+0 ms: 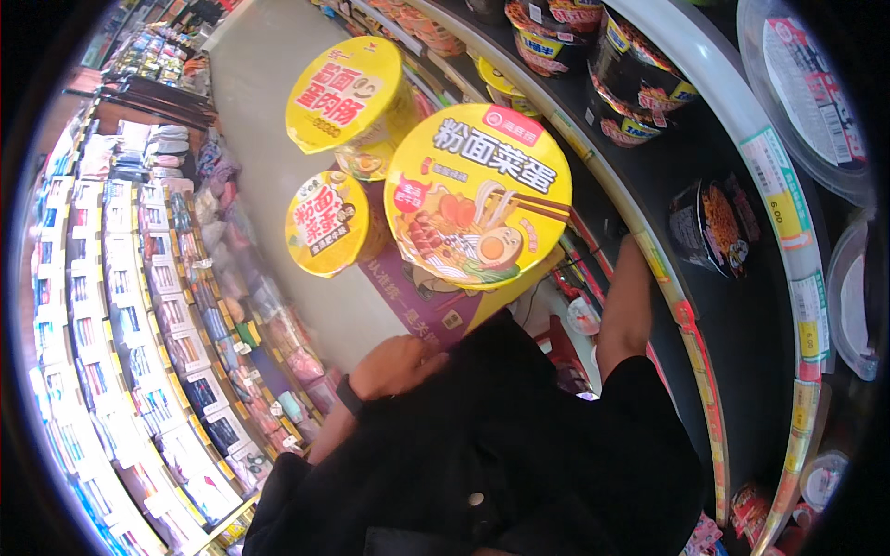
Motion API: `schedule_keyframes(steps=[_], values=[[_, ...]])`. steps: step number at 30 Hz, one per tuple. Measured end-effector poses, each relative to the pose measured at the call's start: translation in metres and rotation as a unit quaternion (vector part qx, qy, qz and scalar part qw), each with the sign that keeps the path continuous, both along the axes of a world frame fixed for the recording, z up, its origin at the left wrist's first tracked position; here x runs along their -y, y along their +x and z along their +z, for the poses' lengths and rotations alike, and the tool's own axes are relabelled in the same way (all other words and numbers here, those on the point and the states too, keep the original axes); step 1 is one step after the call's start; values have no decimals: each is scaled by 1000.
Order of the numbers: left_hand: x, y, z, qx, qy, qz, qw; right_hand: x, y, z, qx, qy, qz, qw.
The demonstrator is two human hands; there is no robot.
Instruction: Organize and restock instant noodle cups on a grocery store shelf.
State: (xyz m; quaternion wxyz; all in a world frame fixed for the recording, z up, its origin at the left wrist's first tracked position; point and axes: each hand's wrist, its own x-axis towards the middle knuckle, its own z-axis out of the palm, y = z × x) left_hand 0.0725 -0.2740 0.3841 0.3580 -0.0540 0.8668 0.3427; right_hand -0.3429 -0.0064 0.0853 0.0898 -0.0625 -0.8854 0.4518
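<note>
My left hand (400, 366), with a dark band on its wrist, rests against the near edge of a purple and yellow cardboard box (434, 316); its fingertips are partly hidden. On or above this box are a large yellow-lidded instant noodle bowl (480, 198), a second yellow-lidded noodle tub (345, 94) and a smaller yellow-lidded noodle cup (327, 224). My right arm reaches out to the right, and the hand (631, 254) passes behind a shelf edge, so its fingers are hidden.
Dark shelves (737, 389) with price strips curve along the right. They carry black noodle cups (626, 76), a tipped black noodle bowl (713, 226) and clear-lidded tubs (813, 90). Racks of packaged goods (167, 278) line the left, beside a pale aisle floor (257, 90).
</note>
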Motion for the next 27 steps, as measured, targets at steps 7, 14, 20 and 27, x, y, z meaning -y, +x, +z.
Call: schedule_keyframes(steps=[7,14,20,27], values=[[-32,-55,-6,-116,184,18,976,-37,53,17,11,-233,-59,971],[-62,-76,-28,-194,152,-78,966,-68,131,59,85,-435,-93,892],[-73,-83,-48,-238,182,-94,949,-83,207,89,43,-501,-81,860],[-67,-78,-64,-285,192,-84,935,-72,308,144,97,-512,-74,850]])
